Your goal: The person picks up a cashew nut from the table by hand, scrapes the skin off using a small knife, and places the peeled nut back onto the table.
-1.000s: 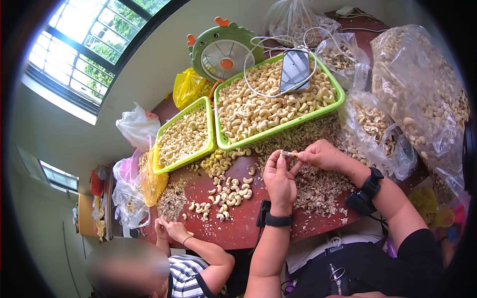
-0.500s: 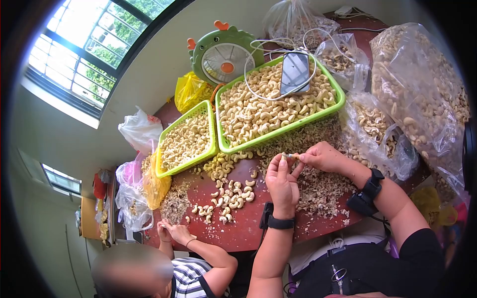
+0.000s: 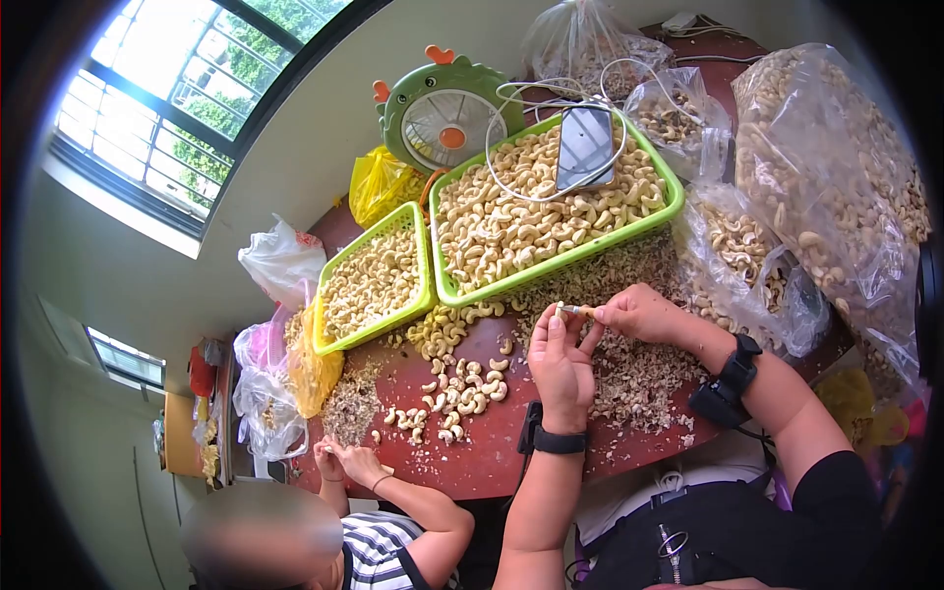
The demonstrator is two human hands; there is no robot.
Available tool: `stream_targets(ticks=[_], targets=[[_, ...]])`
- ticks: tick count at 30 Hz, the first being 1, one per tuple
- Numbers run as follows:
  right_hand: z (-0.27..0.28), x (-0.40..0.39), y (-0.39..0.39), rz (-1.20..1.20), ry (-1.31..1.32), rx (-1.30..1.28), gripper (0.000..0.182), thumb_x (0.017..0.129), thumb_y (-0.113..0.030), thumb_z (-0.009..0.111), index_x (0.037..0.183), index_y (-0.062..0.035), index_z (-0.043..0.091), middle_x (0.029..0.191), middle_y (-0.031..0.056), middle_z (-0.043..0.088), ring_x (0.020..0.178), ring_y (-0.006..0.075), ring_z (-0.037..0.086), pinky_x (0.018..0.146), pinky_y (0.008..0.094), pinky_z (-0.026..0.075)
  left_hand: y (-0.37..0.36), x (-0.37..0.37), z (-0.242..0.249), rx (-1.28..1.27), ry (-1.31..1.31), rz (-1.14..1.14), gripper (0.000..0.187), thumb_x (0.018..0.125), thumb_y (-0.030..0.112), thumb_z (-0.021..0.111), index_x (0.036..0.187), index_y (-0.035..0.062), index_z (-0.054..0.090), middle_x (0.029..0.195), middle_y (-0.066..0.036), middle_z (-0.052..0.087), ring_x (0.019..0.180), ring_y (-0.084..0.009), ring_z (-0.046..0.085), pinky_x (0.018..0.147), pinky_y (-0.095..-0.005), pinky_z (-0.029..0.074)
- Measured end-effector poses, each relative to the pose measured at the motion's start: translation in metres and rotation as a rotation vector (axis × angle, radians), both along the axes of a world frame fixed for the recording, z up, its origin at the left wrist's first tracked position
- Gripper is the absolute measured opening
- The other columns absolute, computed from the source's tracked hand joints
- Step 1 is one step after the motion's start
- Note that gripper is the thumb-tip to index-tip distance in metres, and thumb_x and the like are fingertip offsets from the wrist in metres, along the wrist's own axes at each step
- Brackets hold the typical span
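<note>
A cashew nut (image 3: 560, 308) is pinched between the thumb and fingertips of my left hand (image 3: 562, 369), palm turned up. My right hand (image 3: 639, 313) grips a small knife (image 3: 584, 312) by its light brown handle, and the metal blade reaches the nut. Under and beside both hands lies a heap of crumbly skin scraps (image 3: 639, 379). Left of my left hand, loose cashews (image 3: 464, 385) are scattered on the red table (image 3: 492, 452).
A large green basket (image 3: 560, 276) of cashews, with a phone (image 3: 586, 147) on it, stands beyond my hands, beside a smaller basket (image 3: 379, 331). Cashew-filled plastic bags (image 3: 826, 147) line the right. A fan (image 3: 447, 123) stands behind. Another person's hands (image 3: 349, 460) work at lower left.
The knife and the nut have shifted slightly in my fingers, with more of the nut and blade showing. The view has moved a little. The baskets and heaps are as before.
</note>
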State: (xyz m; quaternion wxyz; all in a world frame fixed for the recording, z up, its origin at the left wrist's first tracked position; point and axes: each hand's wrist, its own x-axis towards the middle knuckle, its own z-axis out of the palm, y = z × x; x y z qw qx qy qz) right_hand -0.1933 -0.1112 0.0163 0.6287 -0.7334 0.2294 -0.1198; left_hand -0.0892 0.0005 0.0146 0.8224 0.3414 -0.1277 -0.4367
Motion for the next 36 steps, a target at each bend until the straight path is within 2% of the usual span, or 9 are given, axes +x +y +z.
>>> stream_targets(ticks=[2,11,20,23,28,31,36], targets=[[0.0,0.002,0.001,-0.014,0.006,-0.093,0.042,0.081,-0.037,0.05,0.062,-0.0015,0.059,0.047,-0.0004,0.046,0.044,0.0064,0.041,0.041,0.0227,0.033,0.0,0.001,-0.001,0.012,0.015,0.004,0.017,0.087,0.012,0.043,0.101,0.0026,0.046,0.094,-0.009,0.055,0.089,-0.0218,0.055,0.079,-0.0394,0.048],[-0.003,0.002,0.0,-0.005,-0.011,-0.065,0.042,0.081,-0.038,0.05,0.06,-0.0019,0.058,0.046,-0.0003,0.047,0.043,0.007,0.042,0.041,0.0239,0.033,0.0,0.002,-0.001,0.034,-0.038,-0.033,0.018,0.087,0.013,0.043,0.099,0.0021,0.049,0.093,-0.011,0.056,0.091,-0.0229,0.055,0.079,-0.038,0.048],[-0.002,0.002,0.001,-0.014,0.027,-0.084,0.041,0.081,-0.036,0.05,0.057,-0.0027,0.056,0.045,-0.0006,0.045,0.042,0.0071,0.04,0.04,0.0244,0.032,0.002,0.008,-0.003,0.052,0.034,-0.07,0.02,0.087,0.016,0.044,0.102,0.0034,0.049,0.09,-0.008,0.057,0.086,-0.0194,0.055,0.079,-0.0375,0.048],[0.001,0.001,0.003,-0.026,0.035,-0.074,0.041,0.081,-0.036,0.05,0.057,-0.0028,0.056,0.044,-0.0011,0.044,0.041,0.0068,0.039,0.04,0.0241,0.031,0.001,0.009,-0.003,0.046,0.032,-0.051,0.022,0.086,0.013,0.046,0.105,0.0032,0.049,0.089,-0.005,0.057,0.083,-0.0141,0.056,0.075,-0.0375,0.05],[0.003,0.002,0.003,-0.025,0.039,-0.013,0.041,0.081,-0.035,0.051,0.056,-0.0025,0.055,0.044,-0.0017,0.042,0.041,0.0064,0.038,0.039,0.0231,0.03,0.003,0.011,0.002,0.021,0.056,-0.089,0.026,0.085,0.01,0.046,0.11,0.0032,0.047,0.092,-0.004,0.057,0.086,-0.0144,0.056,0.077,-0.0379,0.05],[0.003,0.002,0.002,-0.034,0.031,-0.033,0.041,0.08,-0.036,0.052,0.057,-0.0024,0.055,0.044,-0.0019,0.042,0.041,0.0061,0.037,0.039,0.0233,0.03,0.003,0.015,0.002,0.017,-0.028,-0.12,0.03,0.084,0.006,0.045,0.114,0.0032,0.044,0.097,-0.008,0.056,0.091,-0.0191,0.055,0.079,-0.0393,0.048],[0.0,0.002,0.001,-0.019,0.026,-0.031,0.04,0.08,-0.036,0.052,0.059,-0.0021,0.056,0.045,-0.0019,0.042,0.042,0.0061,0.036,0.04,0.0235,0.03,0.001,0.014,0.003,0.054,-0.01,-0.111,0.029,0.083,0.003,0.047,0.112,0.0032,0.046,0.096,-0.004,0.056,0.087,-0.0146,0.055,0.077,-0.0383,0.05]])
